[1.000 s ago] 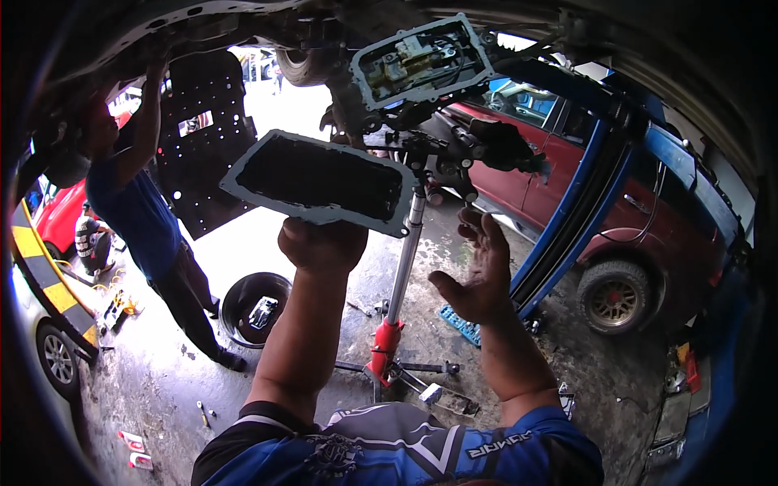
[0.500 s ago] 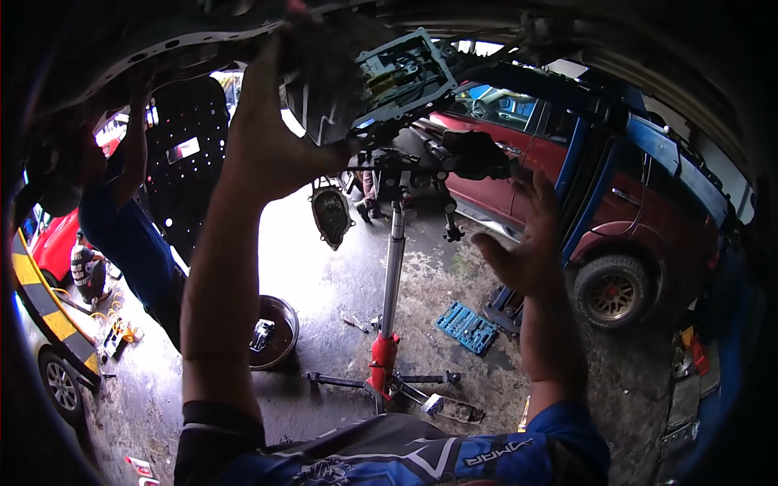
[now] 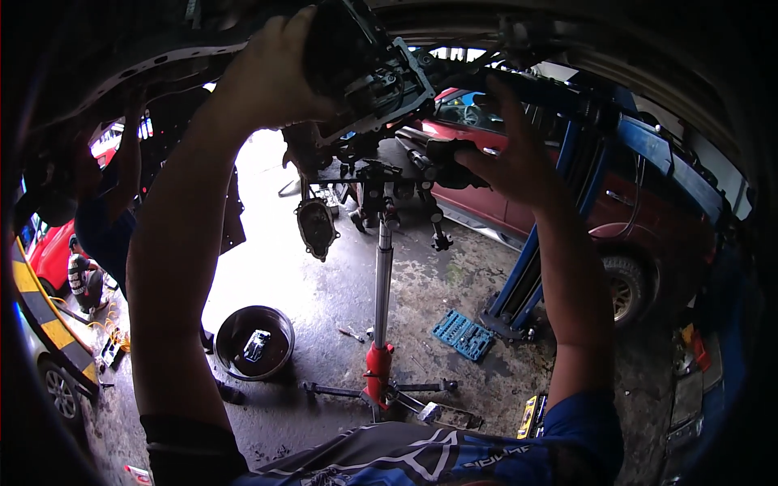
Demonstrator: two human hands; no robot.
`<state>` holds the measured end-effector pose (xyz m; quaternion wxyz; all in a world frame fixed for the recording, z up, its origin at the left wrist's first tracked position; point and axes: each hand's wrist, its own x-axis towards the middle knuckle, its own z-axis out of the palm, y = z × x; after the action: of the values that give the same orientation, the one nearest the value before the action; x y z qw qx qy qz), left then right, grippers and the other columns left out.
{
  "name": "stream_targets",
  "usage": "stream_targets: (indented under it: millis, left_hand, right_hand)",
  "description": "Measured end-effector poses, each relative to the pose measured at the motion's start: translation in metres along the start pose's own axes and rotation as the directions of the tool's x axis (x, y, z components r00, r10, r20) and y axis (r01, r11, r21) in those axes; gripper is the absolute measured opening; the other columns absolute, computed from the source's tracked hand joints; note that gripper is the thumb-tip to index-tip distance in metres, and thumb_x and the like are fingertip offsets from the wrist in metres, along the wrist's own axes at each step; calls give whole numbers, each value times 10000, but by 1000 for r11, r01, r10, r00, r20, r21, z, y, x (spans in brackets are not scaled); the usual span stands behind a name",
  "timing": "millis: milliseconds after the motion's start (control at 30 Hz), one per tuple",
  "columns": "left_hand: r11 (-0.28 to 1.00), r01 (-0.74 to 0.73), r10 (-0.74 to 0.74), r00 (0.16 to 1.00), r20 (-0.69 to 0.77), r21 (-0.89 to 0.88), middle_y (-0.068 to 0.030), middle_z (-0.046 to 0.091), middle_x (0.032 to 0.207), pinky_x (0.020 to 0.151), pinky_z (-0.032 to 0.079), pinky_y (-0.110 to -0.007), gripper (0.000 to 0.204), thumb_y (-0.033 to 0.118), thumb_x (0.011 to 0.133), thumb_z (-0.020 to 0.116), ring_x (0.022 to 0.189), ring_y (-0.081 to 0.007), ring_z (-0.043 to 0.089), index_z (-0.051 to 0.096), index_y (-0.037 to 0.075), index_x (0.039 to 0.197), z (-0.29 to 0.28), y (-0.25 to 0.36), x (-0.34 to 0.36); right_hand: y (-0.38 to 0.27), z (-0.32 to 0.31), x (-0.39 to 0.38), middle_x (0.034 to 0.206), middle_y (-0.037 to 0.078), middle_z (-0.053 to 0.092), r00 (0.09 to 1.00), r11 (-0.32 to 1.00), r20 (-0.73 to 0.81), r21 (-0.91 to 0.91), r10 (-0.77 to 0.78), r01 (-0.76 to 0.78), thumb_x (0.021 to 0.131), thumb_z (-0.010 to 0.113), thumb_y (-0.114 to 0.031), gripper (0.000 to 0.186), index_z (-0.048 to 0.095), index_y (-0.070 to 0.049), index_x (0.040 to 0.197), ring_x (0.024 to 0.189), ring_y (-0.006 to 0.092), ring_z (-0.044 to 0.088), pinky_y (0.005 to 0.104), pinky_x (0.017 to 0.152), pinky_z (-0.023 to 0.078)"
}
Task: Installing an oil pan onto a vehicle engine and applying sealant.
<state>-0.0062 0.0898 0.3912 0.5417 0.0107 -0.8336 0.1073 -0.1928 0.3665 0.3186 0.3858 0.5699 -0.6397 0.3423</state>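
Observation:
My left hand [image 3: 275, 81] is raised at upper centre, fingers wrapped round the dark pan [image 3: 324, 40], which is tilted against or just over the opened housing [image 3: 393, 89] under the vehicle; whether it touches cannot be told. My right hand [image 3: 510, 150] is raised right of the housing, fingers apart, nothing visible in it. Below, a red jack [image 3: 378, 368] with a steel column carries a bracket under hanging mechanical parts, among them a small oval cover [image 3: 316, 227] hanging at its left.
A co-worker [image 3: 105, 227] reaches up at left; another person [image 3: 85, 283] squats behind. A red vehicle [image 3: 523, 194] and blue lift post [image 3: 523, 275] stand right. On the floor lie a round basin [image 3: 253, 340] and blue socket case [image 3: 462, 332]. Dark undercarriage [image 3: 162, 57] hangs overhead.
The pan has risen from mid-view to the housing and turned, now covering much of it. My left hand went up with it; my right hand also rose, its fingers still apart.

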Motion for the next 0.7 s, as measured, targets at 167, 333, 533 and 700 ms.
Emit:
stream_targets:
  millis: [167,333,533,700]
  left_hand:
    - [999,27,-30,998,63,42,-222,534,1362,1059,492,-445,1164,308,544,925,1255,-381,567,360,40,1526,16,7,4]
    - [997,61,-69,979,193,48,-254,531,1371,1041,515,-447,1182,364,525,927,1254,-409,576,380,8,1510,28,35,8]
    - [993,52,-77,967,242,108,-281,527,1359,1023,526,-459,1201,366,523,936,1244,-432,575,364,28,1523,47,43,11]
    - [990,89,-118,949,291,110,-271,527,1374,1026,525,-463,1204,353,520,935,1251,-438,570,355,53,1532,51,45,17]
  right_hand:
    - [15,20,8,1394,255,535,982,964,105,199,156,-175,821,828,-166,1011,183,-35,1587,1354,337,530,435,1049,512]
    - [24,37,16,1380,217,514,946,842,168,432,276,-322,843,779,-16,1004,120,-74,1599,1307,300,561,414,1018,544]
    - [54,58,20,1356,213,536,964,771,138,581,225,-263,826,819,-105,1001,166,-57,1584,1270,286,584,423,1045,521]
    - [50,61,26,1360,219,551,954,780,118,552,277,-295,814,838,-138,982,209,-35,1561,1255,300,594,413,1035,516]
